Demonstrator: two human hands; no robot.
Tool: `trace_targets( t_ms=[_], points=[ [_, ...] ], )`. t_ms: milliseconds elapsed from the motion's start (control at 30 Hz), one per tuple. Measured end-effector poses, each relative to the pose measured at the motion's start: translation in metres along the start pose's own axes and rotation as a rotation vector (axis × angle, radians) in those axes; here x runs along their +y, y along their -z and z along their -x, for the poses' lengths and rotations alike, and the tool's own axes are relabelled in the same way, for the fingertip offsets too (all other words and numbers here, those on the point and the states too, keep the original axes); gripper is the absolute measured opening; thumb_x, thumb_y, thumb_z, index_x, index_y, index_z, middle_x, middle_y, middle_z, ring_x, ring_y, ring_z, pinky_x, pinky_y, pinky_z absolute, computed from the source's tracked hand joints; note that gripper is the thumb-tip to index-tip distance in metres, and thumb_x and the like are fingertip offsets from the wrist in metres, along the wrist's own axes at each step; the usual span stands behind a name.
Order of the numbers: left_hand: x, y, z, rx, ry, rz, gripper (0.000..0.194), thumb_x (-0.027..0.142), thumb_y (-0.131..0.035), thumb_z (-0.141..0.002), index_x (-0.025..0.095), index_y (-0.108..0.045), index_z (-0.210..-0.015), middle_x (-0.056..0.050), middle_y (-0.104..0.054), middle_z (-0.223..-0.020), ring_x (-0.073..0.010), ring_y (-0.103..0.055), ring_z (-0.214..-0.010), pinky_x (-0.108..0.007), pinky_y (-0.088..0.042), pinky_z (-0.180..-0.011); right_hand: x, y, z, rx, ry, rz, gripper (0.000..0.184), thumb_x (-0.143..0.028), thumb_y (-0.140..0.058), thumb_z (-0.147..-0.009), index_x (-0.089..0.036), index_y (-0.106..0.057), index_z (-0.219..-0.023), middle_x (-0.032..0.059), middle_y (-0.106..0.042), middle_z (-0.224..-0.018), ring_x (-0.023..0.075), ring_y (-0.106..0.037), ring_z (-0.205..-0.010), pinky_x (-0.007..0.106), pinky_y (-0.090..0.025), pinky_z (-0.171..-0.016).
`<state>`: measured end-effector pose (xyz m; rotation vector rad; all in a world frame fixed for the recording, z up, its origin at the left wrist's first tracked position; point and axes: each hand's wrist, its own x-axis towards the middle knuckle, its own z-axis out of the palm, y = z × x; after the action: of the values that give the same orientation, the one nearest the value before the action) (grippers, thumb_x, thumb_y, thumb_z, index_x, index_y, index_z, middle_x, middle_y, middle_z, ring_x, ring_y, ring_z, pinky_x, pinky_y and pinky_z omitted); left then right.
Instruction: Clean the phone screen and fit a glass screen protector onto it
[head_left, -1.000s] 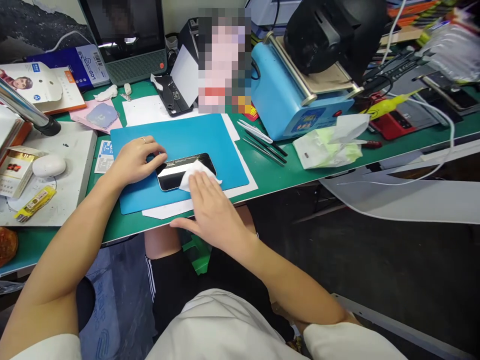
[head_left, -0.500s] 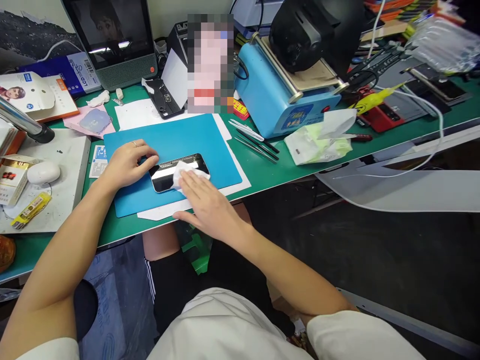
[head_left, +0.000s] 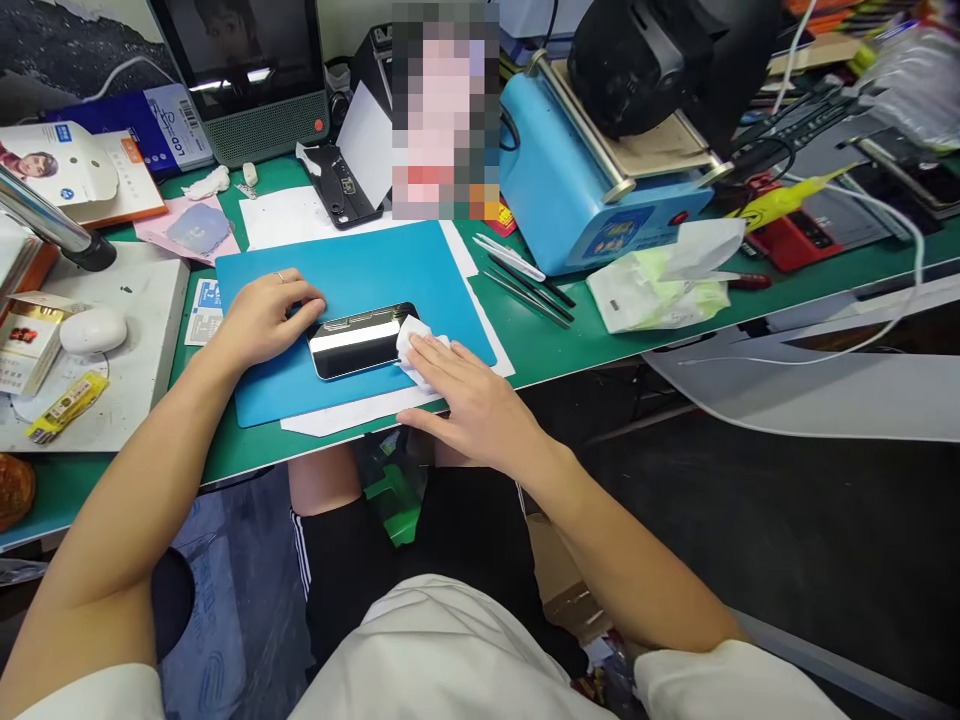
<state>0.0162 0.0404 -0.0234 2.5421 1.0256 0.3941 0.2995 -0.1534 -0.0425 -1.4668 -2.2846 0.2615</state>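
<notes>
A black phone [head_left: 358, 341] lies screen up on a blue mat [head_left: 352, 275], its glass shining. My left hand [head_left: 264, 317] rests on the phone's left end, fingers curled down onto it, a ring on one finger. My right hand [head_left: 472, 400] lies flat with its fingers stretched out, pressing a small white wipe [head_left: 411, 340] against the phone's right end. White paper [head_left: 337, 415] sticks out from under the mat.
Tweezers [head_left: 525, 282] lie right of the mat, beside a blue machine [head_left: 585, 195] and a crumpled wrapper [head_left: 652, 290]. A monitor [head_left: 247, 70], boxes [head_left: 82, 170] and a second phone [head_left: 341, 190] stand behind. A white earbud case [head_left: 91, 330] sits left. The green table edge [head_left: 525, 375] runs in front.
My right hand has slid the white wipe from the middle of the screen to the phone's right end. My left hand has stayed on the left end.
</notes>
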Motion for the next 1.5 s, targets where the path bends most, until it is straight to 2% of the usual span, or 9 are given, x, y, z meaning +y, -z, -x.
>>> trace_targets(
  t_ms=[100,233,467,633,800,967,1233,1367,1500],
  points=[
    [-0.001,0.0,0.0,0.003,0.001,0.005,0.047,0.046,-0.046,-0.105,0.017,-0.083,-0.113,-0.013,-0.077,-0.109,-0.0296,-0.069,-0.1,-0.043,-0.052,-0.089,0.002,0.002,-0.007,-0.029,-0.035,-0.003,0.073,-0.057,-0.062,-0.11,-0.008,-0.055,-0.164,0.0209,-0.051,-0.171,0.0352,-0.05,-0.162,0.06,-0.042,-0.135],
    [-0.001,-0.001,-0.001,-0.001,-0.01,0.018,0.044,0.044,-0.048,-0.105,0.018,-0.082,-0.112,-0.012,-0.077,-0.109,-0.029,-0.069,-0.101,-0.043,-0.052,-0.09,0.005,0.003,-0.024,-0.08,-0.078,0.022,0.074,-0.055,-0.062,-0.11,-0.002,-0.055,-0.162,0.0241,-0.048,-0.173,0.0364,-0.047,-0.164,0.061,-0.04,-0.136],
    [-0.001,-0.003,-0.001,0.017,-0.018,0.027,0.042,0.042,-0.049,-0.106,0.018,-0.083,-0.111,-0.012,-0.076,-0.107,-0.0274,-0.069,-0.098,-0.042,-0.052,-0.089,0.005,0.001,-0.058,-0.168,-0.158,0.054,0.092,-0.062,-0.069,-0.104,0.002,-0.048,-0.166,0.026,-0.039,-0.177,0.0395,-0.038,-0.169,0.062,-0.032,-0.139],
    [-0.002,-0.004,-0.001,0.04,-0.03,0.03,0.043,0.043,-0.048,-0.106,0.017,-0.083,-0.109,-0.012,-0.077,-0.105,-0.0265,-0.069,-0.095,-0.041,-0.052,-0.086,-0.015,-0.013,-0.069,-0.152,-0.105,0.091,0.113,-0.081,-0.062,-0.099,0.007,-0.043,-0.167,0.0308,-0.037,-0.177,0.0415,-0.035,-0.17,0.062,-0.029,-0.141],
    [-0.001,-0.004,-0.001,0.051,-0.035,0.031,0.043,0.042,-0.048,-0.106,0.016,-0.083,-0.108,-0.012,-0.077,-0.103,-0.0265,-0.069,-0.095,-0.04,-0.051,-0.086,-0.049,-0.027,-0.08,-0.137,-0.025,0.098,0.118,-0.084,-0.061,-0.098,0.012,-0.043,-0.165,0.0348,-0.039,-0.175,0.0438,-0.036,-0.169,0.059,-0.03,-0.141],
    [0.001,-0.004,-0.001,0.057,-0.044,0.05,0.04,0.04,-0.049,-0.106,0.018,-0.082,-0.105,-0.011,-0.076,-0.102,-0.0253,-0.069,-0.094,-0.039,-0.051,-0.086,-0.07,-0.033,-0.085,-0.142,0.043,0.061,0.111,-0.077,-0.064,-0.1,0.012,-0.044,-0.165,0.0335,-0.041,-0.175,0.0426,-0.037,-0.169,0.055,-0.026,-0.143],
    [-0.001,-0.009,0.001,0.073,-0.031,0.041,0.04,0.039,-0.049,-0.107,0.016,-0.082,-0.106,-0.012,-0.075,-0.099,-0.025,-0.068,-0.091,-0.039,-0.05,-0.083,-0.07,-0.032,-0.061,-0.125,0.141,0.067,0.089,-0.06,-0.066,-0.107,0.005,-0.049,-0.164,0.0285,-0.044,-0.174,0.04,-0.042,-0.167,0.058,-0.034,-0.139],
    [0.001,-0.011,0.004,0.066,-0.04,0.03,0.04,0.039,-0.047,-0.109,0.017,-0.081,-0.107,-0.012,-0.076,-0.102,-0.0255,-0.069,-0.094,-0.039,-0.05,-0.085,-0.053,-0.026,-0.039,-0.105,0.153,0.054,0.074,-0.053,-0.057,-0.113,0.0,-0.052,-0.164,0.0261,-0.045,-0.174,0.0379,-0.045,-0.165,0.063,-0.039,-0.135],
    [0.003,-0.012,0.006,0.085,-0.028,0.025,0.039,0.039,-0.046,-0.111,0.019,-0.079,-0.11,-0.012,-0.079,-0.106,-0.0253,-0.07,-0.096,-0.039,-0.05,-0.087,-0.015,-0.016,-0.021,-0.057,0.058,0.01,0.063,-0.047,-0.056,-0.114,-0.014,-0.052,-0.167,0.0221,-0.053,-0.17,0.0379,-0.051,-0.161,0.071,-0.042,-0.131]
  ],
)
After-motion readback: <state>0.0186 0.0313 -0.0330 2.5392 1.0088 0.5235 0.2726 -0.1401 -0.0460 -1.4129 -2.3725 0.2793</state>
